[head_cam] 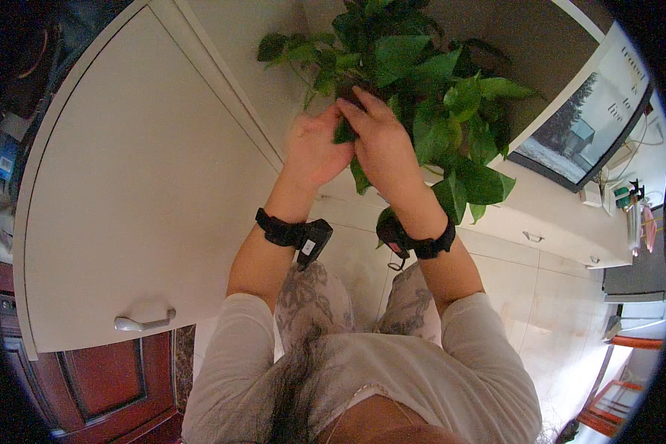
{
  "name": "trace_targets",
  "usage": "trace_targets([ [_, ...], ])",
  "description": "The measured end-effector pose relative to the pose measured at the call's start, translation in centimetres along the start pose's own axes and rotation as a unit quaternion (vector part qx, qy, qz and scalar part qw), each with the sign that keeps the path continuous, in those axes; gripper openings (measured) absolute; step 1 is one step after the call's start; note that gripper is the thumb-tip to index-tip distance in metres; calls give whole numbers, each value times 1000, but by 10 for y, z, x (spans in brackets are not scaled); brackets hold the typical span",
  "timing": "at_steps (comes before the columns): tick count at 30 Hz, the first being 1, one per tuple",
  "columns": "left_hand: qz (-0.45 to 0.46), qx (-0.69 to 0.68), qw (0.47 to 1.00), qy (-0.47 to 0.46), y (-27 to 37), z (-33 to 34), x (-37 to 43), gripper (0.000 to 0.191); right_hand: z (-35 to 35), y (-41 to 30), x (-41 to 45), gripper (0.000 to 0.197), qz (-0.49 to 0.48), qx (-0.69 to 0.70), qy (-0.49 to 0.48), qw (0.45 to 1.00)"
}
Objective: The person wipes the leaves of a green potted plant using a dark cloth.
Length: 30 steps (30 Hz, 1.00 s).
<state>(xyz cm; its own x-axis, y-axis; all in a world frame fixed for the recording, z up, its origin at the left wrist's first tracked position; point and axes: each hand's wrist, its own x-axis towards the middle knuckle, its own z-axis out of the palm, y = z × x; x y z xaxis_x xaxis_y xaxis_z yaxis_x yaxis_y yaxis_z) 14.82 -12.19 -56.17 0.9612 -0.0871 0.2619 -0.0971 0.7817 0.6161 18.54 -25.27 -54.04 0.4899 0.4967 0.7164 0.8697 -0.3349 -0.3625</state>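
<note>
A leafy green potted plant [438,105], its broad leaves trailing down, stands before me against the wall. At its front left edge both my hands meet, fingertips close together. A small green leaf [344,132] shows between my left hand [319,145] and my right hand [378,133]. The thumb and fingers of my left hand are bent towards it; whether they pinch it is not clear. My right hand lies over the leaf with its fingers stretched towards a dark brown part, perhaps the pot. The right fingertips are slightly blurred. Each wrist wears a black strap with a small device.
To the left is a large pale cabinet door [144,194] with a metal handle [144,321]. A framed picture [588,122] leans at the right on a white low cabinet [555,233] with drawer handles. Below lies a tiled floor [494,277]; a dark red wooden door [102,383] is lower left.
</note>
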Motion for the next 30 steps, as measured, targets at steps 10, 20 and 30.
trace_targets([
  [10, -37, -75, 996, 37, 16, 14, -5, 70, -35, -14, -14, 51, -58, 123, -117, 984],
  [20, 187, 238, 951, 60, 46, 80, 12, 44, -101, 11, 12, 47, 178, 601, 274, 730],
  [30, -14, -329, 923, 197, -17, 50, 79, 46, -111, 11, 21, 45, 135, 591, 345, 716],
])
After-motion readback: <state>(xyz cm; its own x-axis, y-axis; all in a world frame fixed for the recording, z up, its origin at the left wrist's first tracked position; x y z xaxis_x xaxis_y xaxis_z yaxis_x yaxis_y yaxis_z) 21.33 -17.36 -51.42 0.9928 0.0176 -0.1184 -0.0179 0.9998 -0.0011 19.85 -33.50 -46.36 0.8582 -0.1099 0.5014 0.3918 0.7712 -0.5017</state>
